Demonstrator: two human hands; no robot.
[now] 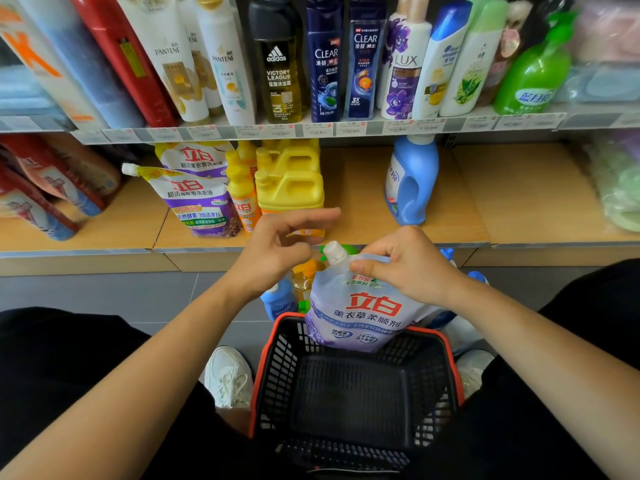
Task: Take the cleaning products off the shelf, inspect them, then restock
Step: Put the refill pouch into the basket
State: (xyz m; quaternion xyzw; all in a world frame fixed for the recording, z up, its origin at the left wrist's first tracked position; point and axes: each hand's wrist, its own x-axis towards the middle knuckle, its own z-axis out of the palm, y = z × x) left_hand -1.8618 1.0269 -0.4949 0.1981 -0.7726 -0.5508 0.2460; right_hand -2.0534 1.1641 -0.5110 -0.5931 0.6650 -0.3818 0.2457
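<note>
My right hand (pixel 405 268) pinches the top edge of a pale lavender refill pouch (pixel 363 313) with a white cap, held upright over the far rim of a basket. My left hand (pixel 280 247) hovers just left of the cap, fingers loosely spread, holding nothing. On the lower shelf (pixel 502 202) stand two purple-and-white detergent pouches (pixel 201 202), orange bottles (pixel 242 199), yellow jugs (pixel 291 188) and a blue bottle (pixel 412 181). More bottles stand on the floor behind the pouch, partly hidden: a blue one (pixel 278 299) and an amber one (pixel 306 277).
A black basket with an orange rim (pixel 270 358) sits between my knees, its inside bare. The upper shelf holds several shampoo and body-wash bottles (pixel 325 60). Red packs (pixel 45 188) lean at the lower shelf's left. A white shoe (pixel 227 375) is beside the basket.
</note>
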